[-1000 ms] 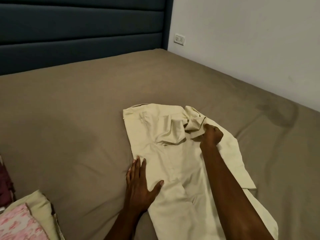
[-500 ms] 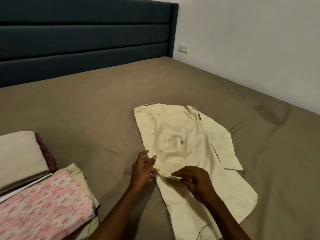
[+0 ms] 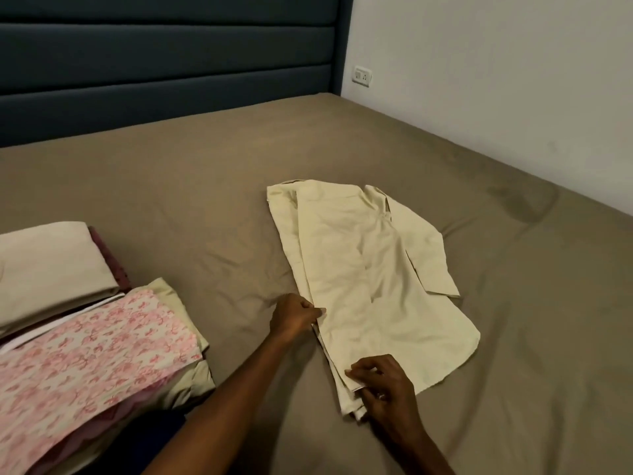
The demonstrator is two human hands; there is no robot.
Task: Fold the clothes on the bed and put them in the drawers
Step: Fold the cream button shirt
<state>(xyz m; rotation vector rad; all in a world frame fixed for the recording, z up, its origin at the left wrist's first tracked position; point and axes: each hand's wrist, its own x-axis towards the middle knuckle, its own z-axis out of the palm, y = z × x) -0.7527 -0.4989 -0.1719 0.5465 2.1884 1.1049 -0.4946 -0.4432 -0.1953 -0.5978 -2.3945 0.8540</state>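
Note:
A pale cream shirt (image 3: pixel 370 279) lies partly folded on the brown bed sheet (image 3: pixel 191 186), its left side turned over the body and a sleeve sticking out on the right. My left hand (image 3: pixel 296 317) pinches the shirt's folded left edge about halfway down. Near the lower hem my right hand (image 3: pixel 383 385) pinches the same folded edge. Both hands sit at the shirt's near-left side.
At the left stand stacks of folded clothes: a pink floral piece (image 3: pixel 92 351) on top of a pale green one, and a beige piece (image 3: pixel 48 265) over a maroon one. A dark blue headboard (image 3: pixel 164 63) is behind, a white wall (image 3: pixel 496 80) to the right.
The shirt's bunched top has been laid flat. Both hands have come down to the shirt's left edge and taken hold of it; the right hand slid lower toward the hem.

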